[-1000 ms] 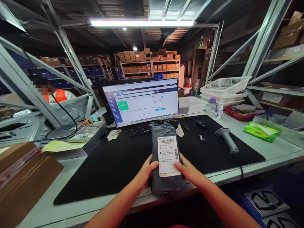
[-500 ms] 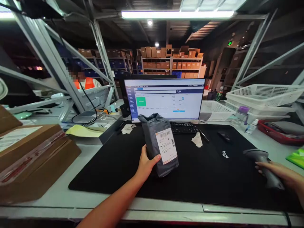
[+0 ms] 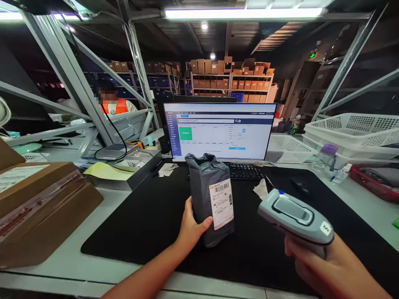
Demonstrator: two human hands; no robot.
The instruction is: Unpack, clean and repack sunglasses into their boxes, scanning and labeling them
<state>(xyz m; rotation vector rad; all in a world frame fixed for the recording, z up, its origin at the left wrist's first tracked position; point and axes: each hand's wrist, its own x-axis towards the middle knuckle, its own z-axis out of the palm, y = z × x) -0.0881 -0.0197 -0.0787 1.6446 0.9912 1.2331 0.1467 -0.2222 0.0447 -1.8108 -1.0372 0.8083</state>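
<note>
My left hand [image 3: 193, 226] grips the lower left side of a dark grey plastic-wrapped parcel [image 3: 201, 199], its thumb lying by the label's edge. The parcel stands nearly upright above the black desk mat [image 3: 131, 232], and its white shipping label [image 3: 222, 205] with barcodes faces me. On the right, my right hand [image 3: 314, 257] is closed round the handle of a grey barcode scanner [image 3: 296, 218] marked with a 5. The scanner's front end points left, toward the parcel, with a gap between them.
Behind the parcel stand a lit monitor [image 3: 215, 133] and a black keyboard [image 3: 246, 171]. A mouse [image 3: 299, 185] lies on the mat. A cardboard box [image 3: 46, 211] sits at left, white plastic baskets [image 3: 349, 128] at right. A person in an orange vest [image 3: 116, 106] is at back left.
My right hand has lifted the barcode scanner off the mat's right side and brought it left, nearer the parcel. My left hand still holds the parcel, now slightly lower in view and more upright.
</note>
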